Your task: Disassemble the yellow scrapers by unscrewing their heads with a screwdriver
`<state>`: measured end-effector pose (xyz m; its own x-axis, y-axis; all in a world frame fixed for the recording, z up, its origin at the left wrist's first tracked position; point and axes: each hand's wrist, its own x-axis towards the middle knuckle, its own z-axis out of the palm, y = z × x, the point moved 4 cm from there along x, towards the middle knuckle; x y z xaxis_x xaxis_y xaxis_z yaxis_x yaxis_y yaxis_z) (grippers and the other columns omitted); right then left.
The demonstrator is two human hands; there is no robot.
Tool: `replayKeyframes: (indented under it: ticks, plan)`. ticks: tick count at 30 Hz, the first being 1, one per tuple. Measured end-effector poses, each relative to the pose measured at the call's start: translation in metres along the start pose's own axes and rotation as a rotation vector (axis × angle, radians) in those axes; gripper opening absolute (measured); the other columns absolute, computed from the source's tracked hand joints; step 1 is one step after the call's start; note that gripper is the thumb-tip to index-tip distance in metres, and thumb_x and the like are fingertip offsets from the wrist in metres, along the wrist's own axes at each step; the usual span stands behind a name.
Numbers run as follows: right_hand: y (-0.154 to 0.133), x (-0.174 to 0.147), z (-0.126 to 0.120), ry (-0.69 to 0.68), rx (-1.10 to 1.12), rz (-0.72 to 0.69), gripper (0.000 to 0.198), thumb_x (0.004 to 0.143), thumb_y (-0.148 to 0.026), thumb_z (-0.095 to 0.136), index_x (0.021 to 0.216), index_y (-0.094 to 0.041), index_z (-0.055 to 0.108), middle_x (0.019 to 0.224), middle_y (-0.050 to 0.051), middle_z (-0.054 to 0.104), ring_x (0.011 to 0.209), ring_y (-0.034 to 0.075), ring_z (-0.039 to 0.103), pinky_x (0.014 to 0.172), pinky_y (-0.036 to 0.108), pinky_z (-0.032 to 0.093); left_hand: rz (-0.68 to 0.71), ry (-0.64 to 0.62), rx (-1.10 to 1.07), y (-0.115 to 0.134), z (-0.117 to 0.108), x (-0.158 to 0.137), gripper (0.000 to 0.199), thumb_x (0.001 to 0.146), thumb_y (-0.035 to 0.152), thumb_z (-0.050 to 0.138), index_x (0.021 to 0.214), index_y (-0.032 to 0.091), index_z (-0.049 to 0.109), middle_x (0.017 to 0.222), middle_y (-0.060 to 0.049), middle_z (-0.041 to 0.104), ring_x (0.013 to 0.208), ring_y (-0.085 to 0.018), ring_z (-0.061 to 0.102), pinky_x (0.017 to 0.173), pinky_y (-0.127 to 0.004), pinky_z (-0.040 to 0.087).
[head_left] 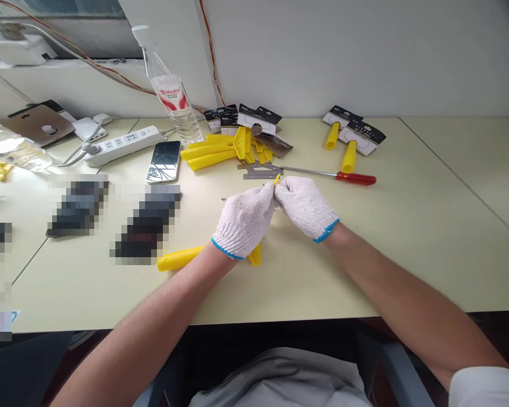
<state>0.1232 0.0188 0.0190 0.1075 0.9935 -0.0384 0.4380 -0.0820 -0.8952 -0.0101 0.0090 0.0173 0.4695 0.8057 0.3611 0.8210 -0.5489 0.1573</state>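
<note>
Both hands wear white knit gloves with blue cuffs. My left hand point(248, 217) and my right hand point(303, 200) meet fingertip to fingertip above the table. They pinch a small yellow plastic piece point(277, 179), mostly hidden by the fingers. Under my left wrist lies a yellow scraper handle point(180, 259), its middle covered by my arm. Just beyond the fingertips are flat grey metal blades point(258, 176) and a screwdriver point(355, 178) with a red handle. A tiny screw point(223, 198) rests left of my left hand.
Yellow scrapers point(210, 154) are piled behind the blades, near black-and-white cards. Two yellow sleeves point(349, 157) with cards lie at the back right. A water bottle point(176, 107), a power strip point(127, 145) and a phone point(164, 162) stand or lie at the left. Blurred dark items lie nearer.
</note>
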Motion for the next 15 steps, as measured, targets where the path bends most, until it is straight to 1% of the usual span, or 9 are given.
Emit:
replayKeyframes:
  ticks: [3,5,7,9,11,12,15]
  plan:
    - [0.0027,0.0009,0.0026,0.013,0.013,0.007,0.032,0.099,-0.016,0.054,0.066,-0.016,0.057,0.064,-0.001,0.064,0.066,0.009,0.058,0.066,0.024,0.042,-0.022,-0.058,0.058,0.0028,0.0034,0.0005,0.028,0.104,0.016,0.047,0.120,0.014,0.070,0.092,-0.007,0.077,0.076,-0.021,0.072,0.057,-0.029,0.042]
    - [0.0042,0.0019,0.0018,0.021,0.027,0.008,0.032,0.098,-0.015,0.055,0.066,-0.017,0.057,0.064,-0.001,0.064,0.066,0.010,0.058,0.066,0.025,0.043,-0.033,-0.054,0.059,0.0036,0.0031,0.0013,0.028,0.103,0.016,0.048,0.121,0.015,0.070,0.092,-0.007,0.077,0.074,-0.020,0.071,0.056,-0.029,0.040]
    - [0.0049,0.0029,-0.0001,0.025,0.047,0.001,0.032,0.098,-0.016,0.056,0.067,-0.018,0.058,0.063,-0.001,0.063,0.065,0.011,0.058,0.066,0.025,0.044,-0.038,-0.010,0.016,0.0029,0.0005,0.0021,0.026,0.104,0.016,0.048,0.118,0.015,0.070,0.089,-0.006,0.076,0.074,-0.019,0.070,0.057,-0.028,0.039]
    - [0.0049,0.0038,-0.0015,0.016,0.070,-0.012,0.031,0.100,-0.020,0.058,0.068,-0.018,0.060,0.060,-0.001,0.062,0.062,0.012,0.057,0.064,0.026,0.045,-0.042,0.068,-0.046,0.0007,-0.0031,0.0027,0.023,0.104,0.017,0.048,0.106,0.016,0.071,0.082,-0.004,0.074,0.070,-0.017,0.067,0.059,-0.027,0.038]
    - [0.0049,0.0043,-0.0015,0.006,0.095,-0.019,0.032,0.101,-0.024,0.058,0.070,-0.019,0.062,0.057,-0.001,0.060,0.057,0.012,0.055,0.062,0.027,0.046,-0.042,0.147,-0.100,-0.0019,-0.0058,0.0028,0.024,0.105,0.018,0.049,0.091,0.017,0.069,0.075,-0.002,0.072,0.066,-0.014,0.064,0.059,-0.027,0.036]
    - [0.0049,0.0044,-0.0009,0.003,0.108,-0.020,0.032,0.102,-0.025,0.058,0.070,-0.020,0.062,0.056,-0.001,0.060,0.056,0.012,0.055,0.061,0.027,0.046,-0.042,0.177,-0.119,-0.0030,-0.0063,0.0026,0.025,0.105,0.018,0.049,0.087,0.017,0.067,0.074,-0.001,0.071,0.065,-0.014,0.064,0.059,-0.027,0.035]
    - [0.0049,0.0038,0.0013,0.003,0.137,-0.023,0.031,0.102,-0.027,0.060,0.072,-0.021,0.060,0.058,0.000,0.062,0.054,0.012,0.054,0.058,0.027,0.047,-0.042,0.221,-0.147,-0.0050,-0.0050,0.0017,0.025,0.105,0.019,0.049,0.087,0.017,0.066,0.075,-0.002,0.072,0.066,-0.013,0.065,0.059,-0.026,0.035]
